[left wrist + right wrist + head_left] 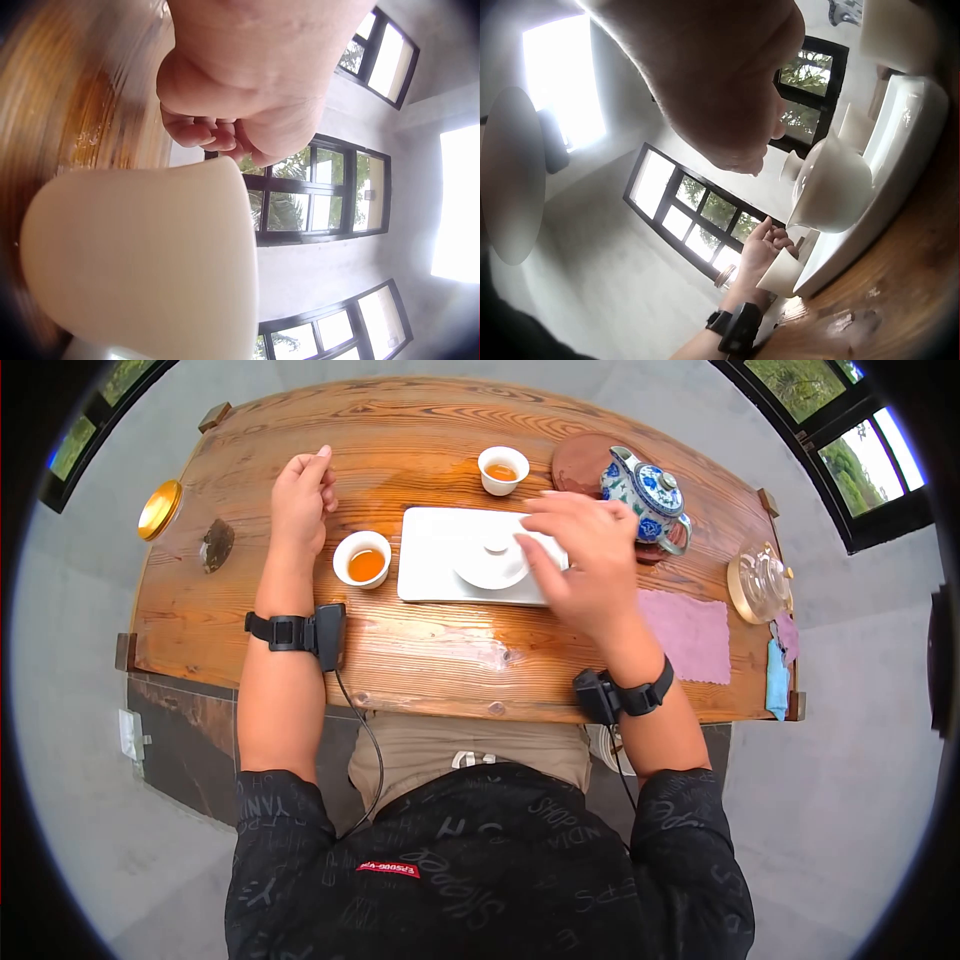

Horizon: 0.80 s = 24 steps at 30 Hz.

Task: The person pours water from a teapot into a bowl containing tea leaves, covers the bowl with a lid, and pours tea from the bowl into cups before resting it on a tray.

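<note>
A lidded white bowl (488,572) stands on the white tray (424,552); the right wrist view shows the bowl (835,189) from the side. My right hand (590,555) hovers over the tray's right end with fingers extended, holding nothing visible and hiding part of the tray. Left of the tray, a white cup (346,564) contains amber liquid, and it looms large as a pale cup (142,255) in the left wrist view. Just beyond it is my left hand (303,500), loosely curled and empty. Another filled cup (498,486) stands behind the tray.
A blue-and-white teapot (648,500) stands at the back right by a round brown board (578,460). Further right are a pink cloth (690,638), a glass pot (762,582) and a blue cloth (777,678). A gold-coloured lid (158,510) lies at the far left.
</note>
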Each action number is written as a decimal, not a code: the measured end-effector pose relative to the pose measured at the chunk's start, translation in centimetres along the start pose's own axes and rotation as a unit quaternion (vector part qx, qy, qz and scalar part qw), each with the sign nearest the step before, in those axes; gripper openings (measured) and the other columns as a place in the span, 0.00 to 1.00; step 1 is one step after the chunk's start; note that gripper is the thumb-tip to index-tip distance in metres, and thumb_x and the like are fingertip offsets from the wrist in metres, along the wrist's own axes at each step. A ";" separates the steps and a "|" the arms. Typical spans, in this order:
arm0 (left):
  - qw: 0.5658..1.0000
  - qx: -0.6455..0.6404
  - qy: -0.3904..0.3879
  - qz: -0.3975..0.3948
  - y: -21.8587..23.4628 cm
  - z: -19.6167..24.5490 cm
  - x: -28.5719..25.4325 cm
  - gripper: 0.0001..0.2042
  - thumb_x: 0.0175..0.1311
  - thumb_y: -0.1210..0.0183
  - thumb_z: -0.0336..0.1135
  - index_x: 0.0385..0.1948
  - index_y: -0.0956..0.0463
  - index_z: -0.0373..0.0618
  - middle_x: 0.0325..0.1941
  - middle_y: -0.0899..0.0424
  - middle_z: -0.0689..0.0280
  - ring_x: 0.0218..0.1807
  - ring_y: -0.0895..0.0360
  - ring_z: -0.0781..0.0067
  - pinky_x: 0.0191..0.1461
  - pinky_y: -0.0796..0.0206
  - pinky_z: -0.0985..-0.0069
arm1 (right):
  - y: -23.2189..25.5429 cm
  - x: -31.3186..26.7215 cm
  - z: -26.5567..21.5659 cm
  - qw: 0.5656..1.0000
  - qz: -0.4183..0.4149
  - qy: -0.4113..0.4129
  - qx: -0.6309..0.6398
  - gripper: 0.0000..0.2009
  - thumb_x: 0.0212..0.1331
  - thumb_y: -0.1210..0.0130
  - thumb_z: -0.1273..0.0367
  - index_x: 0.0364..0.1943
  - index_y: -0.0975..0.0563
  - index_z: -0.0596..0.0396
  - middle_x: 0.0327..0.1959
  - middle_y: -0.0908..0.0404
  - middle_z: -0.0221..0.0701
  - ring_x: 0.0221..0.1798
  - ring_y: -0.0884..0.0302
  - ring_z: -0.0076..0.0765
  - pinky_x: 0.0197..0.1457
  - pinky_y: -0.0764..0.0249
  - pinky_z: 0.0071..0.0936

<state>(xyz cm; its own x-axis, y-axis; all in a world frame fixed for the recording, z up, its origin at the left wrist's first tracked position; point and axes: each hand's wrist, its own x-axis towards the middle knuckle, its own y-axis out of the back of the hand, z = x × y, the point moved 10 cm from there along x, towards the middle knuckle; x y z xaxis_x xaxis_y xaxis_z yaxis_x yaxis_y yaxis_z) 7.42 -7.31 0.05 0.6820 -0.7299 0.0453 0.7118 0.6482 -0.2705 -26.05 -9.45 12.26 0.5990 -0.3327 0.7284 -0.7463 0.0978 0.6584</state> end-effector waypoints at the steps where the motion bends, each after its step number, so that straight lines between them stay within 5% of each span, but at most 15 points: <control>1: 1.000 -0.010 -0.001 0.002 0.0 0.0 0.0 0.10 0.69 0.40 0.39 0.29 0.29 0.48 0.24 0.29 0.72 0.22 0.37 0.83 0.23 0.44 0.82 | 1.4 0.0 0.6 0.999 0.036 -0.006 0.013 0.05 0.53 0.35 0.68 0.30 0.20 0.50 0.37 0.15 0.29 0.46 0.20 0.36 0.56 0.41 0.41; 3: 1.000 -0.018 -0.004 0.005 0.1 0.3 -0.1 0.10 0.68 0.39 0.39 0.28 0.29 0.48 0.24 0.28 0.73 0.21 0.36 0.84 0.23 0.44 0.82 | 3.4 -0.4 1.6 0.997 0.072 0.004 0.027 0.05 0.55 0.35 0.69 0.27 0.20 0.52 0.33 0.17 0.31 0.39 0.21 0.37 0.49 0.35 0.37; 5: 1.000 -0.016 0.002 0.004 0.0 0.2 -0.2 0.10 0.68 0.40 0.39 0.28 0.29 0.48 0.24 0.28 0.72 0.21 0.36 0.84 0.23 0.44 0.82 | 5.4 -1.6 4.9 0.989 0.128 -0.077 0.011 0.07 0.59 0.38 0.68 0.28 0.21 0.55 0.31 0.19 0.34 0.35 0.22 0.42 0.43 0.31 0.34; 11: 1.000 -0.014 -0.003 0.009 0.4 0.2 0.1 0.10 0.68 0.40 0.39 0.28 0.29 0.49 0.23 0.28 0.72 0.21 0.36 0.84 0.23 0.44 0.82 | 9.2 -5.7 16.1 0.935 0.226 -0.272 0.000 0.11 0.64 0.41 0.64 0.31 0.22 0.58 0.30 0.20 0.34 0.35 0.23 0.37 0.43 0.28 0.31; 16: 1.000 -0.018 -0.001 0.011 0.8 0.0 0.3 0.10 0.68 0.40 0.39 0.29 0.29 0.49 0.23 0.29 0.72 0.21 0.36 0.83 0.22 0.44 0.82 | 9.1 -7.6 18.6 0.928 0.205 -0.296 -0.092 0.13 0.61 0.38 0.62 0.40 0.20 0.58 0.39 0.19 0.36 0.40 0.21 0.36 0.47 0.26 0.32; 24: 1.000 -0.008 0.003 0.021 1.0 0.0 0.0 0.11 0.68 0.40 0.39 0.28 0.30 0.49 0.25 0.29 0.72 0.21 0.36 0.83 0.23 0.44 0.81 | 7.2 -6.7 17.7 0.944 0.188 -0.271 -0.030 0.14 0.60 0.38 0.63 0.44 0.20 0.59 0.44 0.18 0.41 0.48 0.20 0.43 0.53 0.26 0.36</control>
<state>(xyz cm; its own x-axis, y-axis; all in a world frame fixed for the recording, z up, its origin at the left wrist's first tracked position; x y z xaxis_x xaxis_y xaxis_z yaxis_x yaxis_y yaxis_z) 8.14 -6.68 -0.22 0.7103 -0.7033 0.0275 0.6796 0.6751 -0.2869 -40.57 -23.11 8.78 0.0471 -0.6933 0.7191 -0.8493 0.3511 0.3943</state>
